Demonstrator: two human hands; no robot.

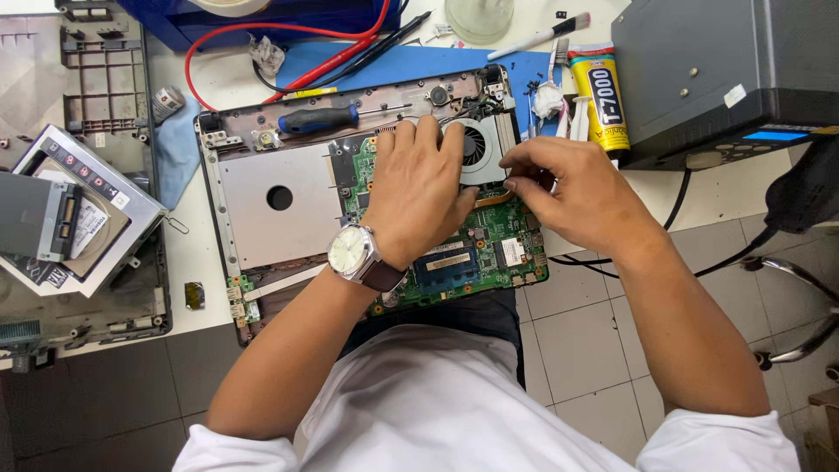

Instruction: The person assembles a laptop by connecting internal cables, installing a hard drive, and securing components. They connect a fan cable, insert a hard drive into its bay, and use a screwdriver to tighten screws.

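Yellow glue tube [601, 98] upright, right hand [581, 194] near

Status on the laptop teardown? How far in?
Done: the laptop base lies open, green motherboard bare; an optical drive lies off to the left. In hand: left hand presses flat on the board beside the cooling fan; right hand pinches something small at the fan's right edge, too small to identify. Left: fan and board sit in the base; the blue-handled screwdriver rests idle.
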